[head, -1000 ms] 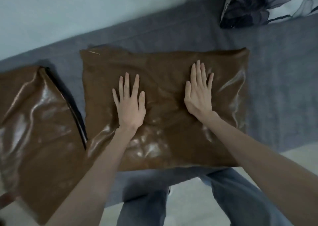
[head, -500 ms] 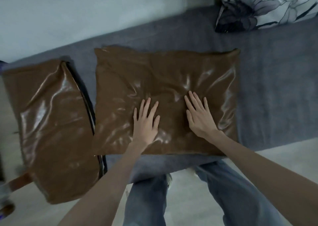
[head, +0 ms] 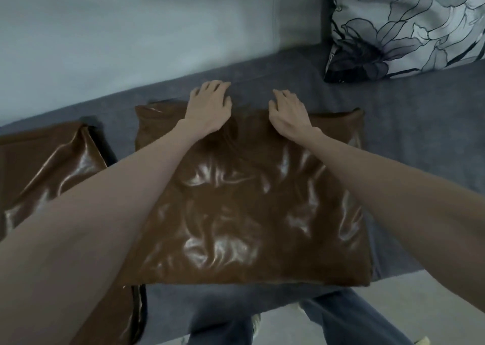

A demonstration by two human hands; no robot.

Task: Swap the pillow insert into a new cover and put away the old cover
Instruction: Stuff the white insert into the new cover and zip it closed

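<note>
Two hands are laid on the far edge of a shiny brown pillow [head: 249, 200], which lies flat on the dark grey seat [head: 420, 134] of a sofa. The left hand [head: 208, 106] is placed palm down at the far edge, left of the middle, and its fingers are bent over that edge onto the seat. The right hand [head: 288, 113] is placed just beside it, a little to the right, and its fingers are bent over the same edge in the same way. Whether the fabric is really gripped under the fingers cannot be told, because the fingertips are hidden behind the edge; nothing is seen to be pinched.

The pillow is filled and wrinkled, with bright reflections on its surface, and its near edge reaches almost to the front of the seat. A second brown cover [head: 52, 174] is seen on the left of it, partly hidden by the left forearm, near but apart from the pillow. A cushion with a grey flower print [head: 406, 24] is leaned against the light backrest [head: 131, 29] at the far right. Blue jeans [head: 341, 318] are visible below the seat.
</note>
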